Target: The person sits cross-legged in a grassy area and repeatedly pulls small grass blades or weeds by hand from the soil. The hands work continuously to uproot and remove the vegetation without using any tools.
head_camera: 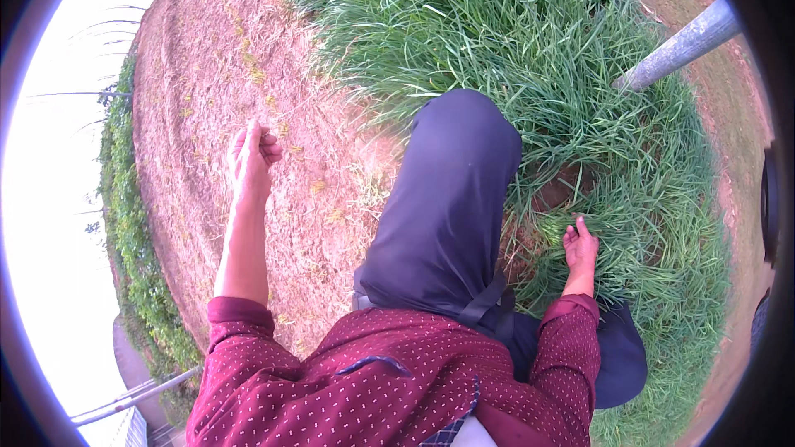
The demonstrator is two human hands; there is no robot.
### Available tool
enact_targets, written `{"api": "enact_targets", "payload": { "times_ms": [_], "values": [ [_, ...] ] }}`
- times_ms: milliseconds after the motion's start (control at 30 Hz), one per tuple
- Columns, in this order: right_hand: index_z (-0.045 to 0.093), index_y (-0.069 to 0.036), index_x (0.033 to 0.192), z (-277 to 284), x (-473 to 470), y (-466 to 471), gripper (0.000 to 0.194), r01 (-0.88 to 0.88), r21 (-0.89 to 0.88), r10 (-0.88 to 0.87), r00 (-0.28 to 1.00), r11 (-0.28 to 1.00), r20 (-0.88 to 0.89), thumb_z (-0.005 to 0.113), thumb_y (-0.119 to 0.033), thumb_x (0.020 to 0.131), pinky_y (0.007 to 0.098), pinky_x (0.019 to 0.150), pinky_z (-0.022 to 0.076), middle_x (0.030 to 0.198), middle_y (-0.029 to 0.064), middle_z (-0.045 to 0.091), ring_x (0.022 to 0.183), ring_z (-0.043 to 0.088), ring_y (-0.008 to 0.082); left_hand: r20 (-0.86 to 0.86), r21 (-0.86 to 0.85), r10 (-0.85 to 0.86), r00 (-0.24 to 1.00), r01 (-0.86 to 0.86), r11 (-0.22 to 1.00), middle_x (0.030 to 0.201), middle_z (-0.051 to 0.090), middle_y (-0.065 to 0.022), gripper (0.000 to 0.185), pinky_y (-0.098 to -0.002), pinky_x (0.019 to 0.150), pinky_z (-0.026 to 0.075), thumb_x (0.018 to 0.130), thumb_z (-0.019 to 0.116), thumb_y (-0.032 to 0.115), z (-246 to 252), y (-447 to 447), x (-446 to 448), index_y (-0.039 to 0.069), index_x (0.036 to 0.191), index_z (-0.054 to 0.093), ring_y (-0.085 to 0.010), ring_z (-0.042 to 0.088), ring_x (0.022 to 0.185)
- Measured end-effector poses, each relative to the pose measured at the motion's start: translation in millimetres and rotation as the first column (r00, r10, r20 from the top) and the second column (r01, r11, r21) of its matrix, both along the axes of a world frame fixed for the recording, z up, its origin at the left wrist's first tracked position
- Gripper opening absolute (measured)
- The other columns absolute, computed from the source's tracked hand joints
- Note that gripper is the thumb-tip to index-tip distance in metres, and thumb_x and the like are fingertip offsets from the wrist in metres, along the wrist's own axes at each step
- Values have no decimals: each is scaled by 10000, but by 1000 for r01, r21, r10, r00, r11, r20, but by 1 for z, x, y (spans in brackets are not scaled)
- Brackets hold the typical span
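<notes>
My left hand [253, 152] is raised over the bare soil, its fingers curled in and the thumb lying along them. I make out nothing held in it for certain; thin pale strands near its fingertips could be straw on the ground behind. On the other side of my bent knee, my right hand [581, 247] is low among the long green leaves [646, 217], thumb up and fingers partly curled. A small dark spot shows by the thumb, too small to identify. Cut-looking pale green stems [556, 228] lie just beside this hand. A patch of brown soil [556, 189] shows ahead of it.
My knee in dark trousers [456, 198] stands between the hands. A dense bed of grass-like green plants [472, 18] stretches ahead. A grey metal pole [680, 43] slants in at the right. Dry straw litters the bare soil [186, 155]; a leafy hedge [124, 217] borders it.
</notes>
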State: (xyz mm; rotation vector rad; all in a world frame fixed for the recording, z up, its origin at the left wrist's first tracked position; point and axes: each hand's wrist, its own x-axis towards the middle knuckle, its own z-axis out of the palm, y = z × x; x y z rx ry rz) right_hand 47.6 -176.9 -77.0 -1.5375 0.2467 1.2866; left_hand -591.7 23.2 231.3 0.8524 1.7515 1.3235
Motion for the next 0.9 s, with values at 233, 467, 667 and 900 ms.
{"api": "enact_targets", "payload": {
  "times_ms": [233, 467, 667, 900],
  "values": [
    [712, -114, 1120, 8, -8, 0, 192, -4, -31, 5, 1000, 1000, 26, 810, -176, 967, 278, 615, 561, 915, -3, 730, 740, 704, 128, -13, -249, 216, 976, -212, 945, 763, 635, -24, 299, -256, 490, 504, 1093, 625, 343, -139, -86, -47, 69, 974, 637, -125, 620, 573],
    [732, -96, 1100, 12, -11, 1, 172, 0, -52, 2, 999, 999, 40, 808, -180, 971, 282, 616, 559, 927, 10, 739, 751, 704, 129, -50, -555, -76, 996, 35, 831, 1054, 705, -103, 326, -330, 626, 602, 1053, 662, 287, -228, -101, -25, 32, 1255, 636, -198, 733, 773],
    [740, -89, 1079, 18, -14, 3, 153, -46, 4, 46, 999, 999, 17, 804, -182, 975, 277, 626, 560, 947, 4, 749, 762, 705, 127, -264, -789, -701, 663, 270, 552, 1259, 719, -227, 645, -410, 917, 604, 915, 757, 296, -250, -90, 25, -20, 1452, 589, -282, 730, 1086],
    [701, -82, 1143, 13, -17, 1, 272, 16, -15, -16, 999, 1000, 31, 842, -180, 932, 282, 624, 543, 984, 18, 750, 744, 718, 142, -82, -192, -330, 940, 310, 931, 1081, 734, -94, 268, -242, 708, 601, 1051, 687, 181, -70, 33, 118, 10, 1259, 679, -136, 732, 883]
  ]
}}
